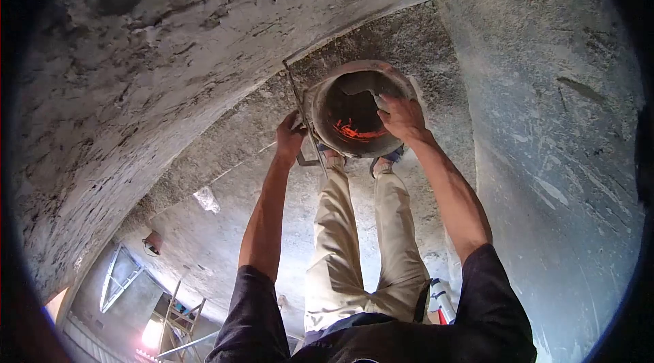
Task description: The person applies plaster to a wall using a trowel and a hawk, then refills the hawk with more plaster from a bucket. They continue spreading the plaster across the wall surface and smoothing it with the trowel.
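Note:
A round, soot-grey vessel (325, 141) with a thick rim stands in front of my feet, and glowing orange-red pieces (355, 133) lie at its bottom. Beside the vessel on the left runs a thin bent metal bar frame (294, 84). My left hand (289, 137) is closed around this frame, close to the vessel's side. My right hand (400, 116) reaches over the vessel's right rim with its fingers curled. A flat grey piece (361, 82) shows inside the upper part of the opening, near those fingertips. Whether the right hand grips it cannot be made out.
Rough plastered walls rise on the left and on the right (552, 124). A crumpled clear plastic piece (206, 199) and a small reddish-brown container (152, 243) lie on the floor to the left. Ladder-like frames (182, 315) stand at the lower left.

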`<state>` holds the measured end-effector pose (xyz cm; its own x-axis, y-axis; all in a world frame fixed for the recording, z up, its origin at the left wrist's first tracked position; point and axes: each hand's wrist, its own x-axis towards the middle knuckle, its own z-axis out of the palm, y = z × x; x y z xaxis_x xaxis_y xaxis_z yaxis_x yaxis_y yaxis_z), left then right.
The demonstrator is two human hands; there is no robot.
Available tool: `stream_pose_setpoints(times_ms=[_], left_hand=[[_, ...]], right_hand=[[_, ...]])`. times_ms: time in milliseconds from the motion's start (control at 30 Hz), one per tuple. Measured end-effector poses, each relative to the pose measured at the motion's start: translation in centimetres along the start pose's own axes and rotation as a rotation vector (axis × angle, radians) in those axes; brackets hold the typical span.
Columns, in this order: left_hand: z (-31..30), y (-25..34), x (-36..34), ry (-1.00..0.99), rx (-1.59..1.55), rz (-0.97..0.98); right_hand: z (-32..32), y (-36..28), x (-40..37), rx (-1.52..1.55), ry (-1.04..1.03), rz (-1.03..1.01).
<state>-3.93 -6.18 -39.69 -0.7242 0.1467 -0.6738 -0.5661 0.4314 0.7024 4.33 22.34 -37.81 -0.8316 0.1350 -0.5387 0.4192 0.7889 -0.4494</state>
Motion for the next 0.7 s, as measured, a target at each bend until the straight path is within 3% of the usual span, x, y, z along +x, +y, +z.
stream_pose_setpoints(times_ms=[67,133,200,233,333,400,533,600,667,700], left_hand=[[0.2,-3.3,1.0,0.073,0.029,0.077],[1.0,-3.1,0.1,0.151,0.049,0.159],[0.8,-2.4,-2.7,0.176,-0.197,-0.069],[-0.1,-2.2,-4.2,0.062,-0.140,-0.145],[0.2,0.1,-9.6,0.102,-0.228,-0.302],[-0.3,2.1,-12.1,-0.258,-0.125,-0.377],[0.7,4.5,-11.2,-0.377,-0.072,-0.376],[1.4,4.8,-9.1,-0.575,0.159,-0.283],[2.1,5.7,-8.8,-0.541,0.167,-0.254],[2.3,5.9,-8.8,-0.435,0.430,-0.186]], right_hand=[[0.2,0.3,-0.3,-0.006,0.044,0.000],[0.6,0.8,-0.6,-0.038,0.040,0.004],[0.5,0.9,-0.4,-0.063,0.042,0.002],[0.2,0.7,-0.3,-0.046,-0.011,0.021],[-0.5,0.4,-0.3,-0.029,-0.070,0.056],[-0.4,0.6,-0.6,-0.033,-0.085,0.066],[-0.4,0.5,-0.3,-0.017,-0.037,0.040],[-0.9,0.6,0.1,-0.009,-0.036,0.046],[-0.8,0.9,0.2,0.009,-0.074,0.048],[-0.4,1.2,0.1,0.008,-0.074,0.046]])
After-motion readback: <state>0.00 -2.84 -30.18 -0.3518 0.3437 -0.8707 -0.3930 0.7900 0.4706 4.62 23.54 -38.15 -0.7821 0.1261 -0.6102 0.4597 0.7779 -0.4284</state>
